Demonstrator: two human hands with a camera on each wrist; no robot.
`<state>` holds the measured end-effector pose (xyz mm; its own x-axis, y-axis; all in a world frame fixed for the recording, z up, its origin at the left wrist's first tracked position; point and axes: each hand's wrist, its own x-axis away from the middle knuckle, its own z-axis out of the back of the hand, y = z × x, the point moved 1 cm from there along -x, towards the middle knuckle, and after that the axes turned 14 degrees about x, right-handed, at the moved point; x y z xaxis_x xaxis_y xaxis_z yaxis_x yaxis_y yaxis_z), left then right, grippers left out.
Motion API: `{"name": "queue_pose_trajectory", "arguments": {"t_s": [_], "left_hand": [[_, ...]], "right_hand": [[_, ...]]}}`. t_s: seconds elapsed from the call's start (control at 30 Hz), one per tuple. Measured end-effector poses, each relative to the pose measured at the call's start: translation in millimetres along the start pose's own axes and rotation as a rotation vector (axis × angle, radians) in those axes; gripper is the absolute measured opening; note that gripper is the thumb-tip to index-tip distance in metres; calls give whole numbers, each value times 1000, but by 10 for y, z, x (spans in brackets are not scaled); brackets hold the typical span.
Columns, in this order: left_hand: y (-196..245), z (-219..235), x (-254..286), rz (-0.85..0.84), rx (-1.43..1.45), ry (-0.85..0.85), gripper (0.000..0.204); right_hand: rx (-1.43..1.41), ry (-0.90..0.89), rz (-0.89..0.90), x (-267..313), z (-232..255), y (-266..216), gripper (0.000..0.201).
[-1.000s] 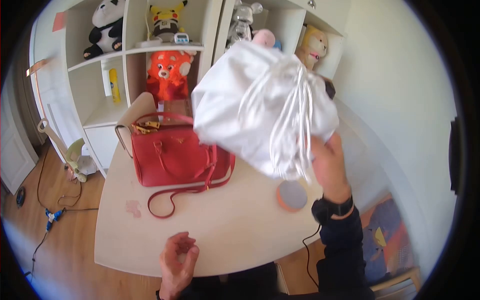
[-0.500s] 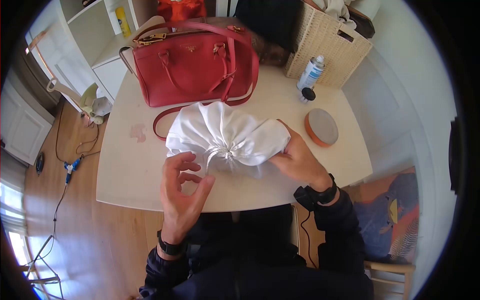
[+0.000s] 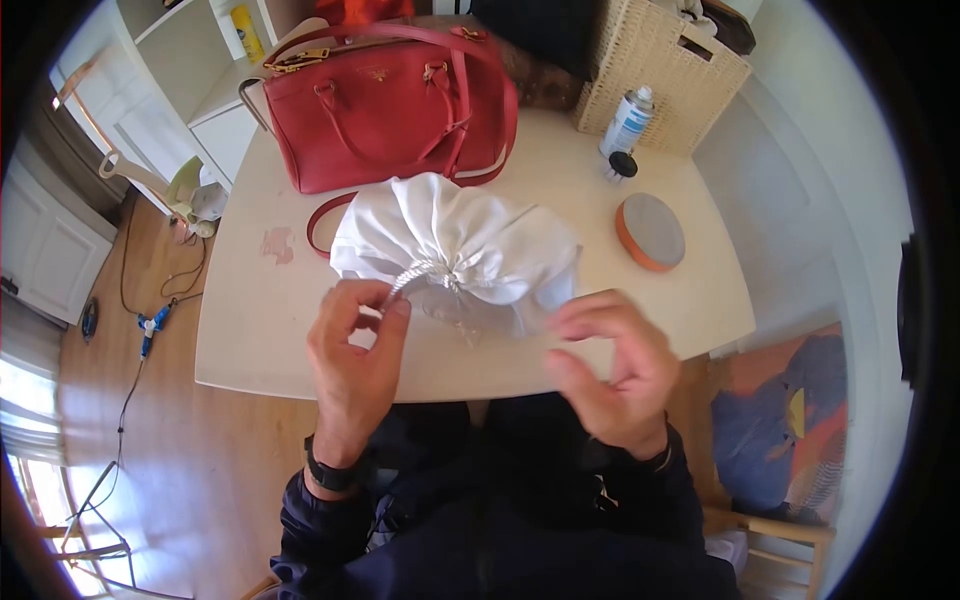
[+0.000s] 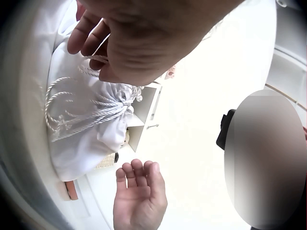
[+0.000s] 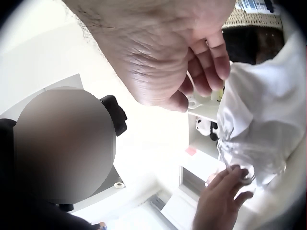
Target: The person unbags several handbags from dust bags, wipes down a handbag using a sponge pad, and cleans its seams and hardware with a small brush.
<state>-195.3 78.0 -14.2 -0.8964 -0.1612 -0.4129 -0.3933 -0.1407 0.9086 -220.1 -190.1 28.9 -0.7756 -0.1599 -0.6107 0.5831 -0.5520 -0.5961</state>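
Note:
A white satin drawstring bag (image 3: 480,230) sits on the pale table, its mouth gathered into pleats and facing the person. My left hand (image 3: 352,355) pinches the white twisted cord (image 3: 412,272) between thumb and fingers, left of the gathered neck. Several loops of that cord hang over the cloth in the left wrist view. To the right of the bag, my right hand (image 3: 622,378) is held apart from it, fingers loosely bent and nothing in them. In the right wrist view the bag (image 5: 264,110) lies beyond the right fingertips.
Behind the bag stands a red handbag (image 3: 385,120), its strap trailing on the table. To the right are an orange round tin (image 3: 650,232) with a grey top, a small black-topped brush (image 3: 621,166), a spray can (image 3: 627,122) and a woven basket (image 3: 665,75).
The white bag came down from the air onto the table in front of the red handbag. My right hand let go of it and drew back; my left hand took the cord.

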Motion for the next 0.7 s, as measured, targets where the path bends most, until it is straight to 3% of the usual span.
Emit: {"name": "queue_pose_trajectory", "arguments": {"t_s": [0.07, 0.17, 0.27, 0.33, 0.4, 0.5, 0.57, 0.6, 0.67, 0.7], "left_hand": [[38, 21, -21, 30, 69, 36, 11], [114, 52, 8, 108, 239, 99, 10], [160, 35, 52, 21, 329, 137, 15], [176, 10, 79, 54, 357, 174, 15], [177, -13, 109, 87, 387, 213, 16], [111, -45, 173, 120, 381, 319, 17], [50, -59, 302, 9, 163, 409, 17], [62, -86, 358, 8, 166, 411, 17], [102, -176, 471, -78, 218, 255, 18], [120, -219, 513, -40, 214, 180, 19]], "right_hand": [[22, -166, 18, -14, -143, -111, 36], [77, -116, -43, 13, -448, -92, 42], [47, -126, -97, 13, -696, -40, 46], [17, -144, -124, -10, -798, -28, 46], [-285, -179, -282, -41, -862, -21, 43], [-394, -314, -378, -71, -773, 6, 38], [-508, -336, -431, -52, -721, 15, 35], [-624, -356, -486, -45, -696, 18, 32], [-690, -364, -513, -89, -588, -57, 31], [-759, -371, -541, -108, -537, -85, 30]]}}
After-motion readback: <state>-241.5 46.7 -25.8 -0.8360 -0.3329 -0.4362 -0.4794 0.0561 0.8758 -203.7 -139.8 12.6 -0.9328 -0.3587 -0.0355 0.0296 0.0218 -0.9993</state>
